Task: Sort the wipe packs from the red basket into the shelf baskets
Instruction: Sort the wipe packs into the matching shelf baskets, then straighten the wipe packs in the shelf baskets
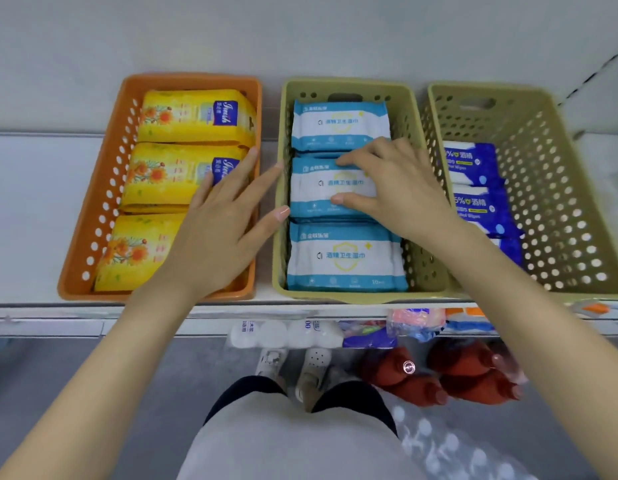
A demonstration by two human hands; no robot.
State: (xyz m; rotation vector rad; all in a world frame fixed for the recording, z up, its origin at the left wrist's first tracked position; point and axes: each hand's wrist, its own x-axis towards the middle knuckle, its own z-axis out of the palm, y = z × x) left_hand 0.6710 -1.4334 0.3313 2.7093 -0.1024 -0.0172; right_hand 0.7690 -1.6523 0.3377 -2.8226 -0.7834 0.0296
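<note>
Teal middle pack [316, 188] is partly hidden by the right hand [396, 190] pinching it; flat left hand [217, 232] overlaps yellow packs [162, 176].

Right hand [401, 192] pinches the middle teal pack [312, 188]; left hand [217, 230] spread flat.

Orange perforated plastic basket [93, 216]: three yellow wipe packs [193, 116] in a row. Centre olive basket [280, 237]: three teal-and-white wipe packs [342, 258], the middle pack [314, 188] pinched by the right hand [401, 192]. Right olive basket [560, 202]: blue wipe packs [470, 164].

The person wears a pale grey top [293, 445], dark legwear [238, 393] and white perforated clogs [316, 362]
</note>
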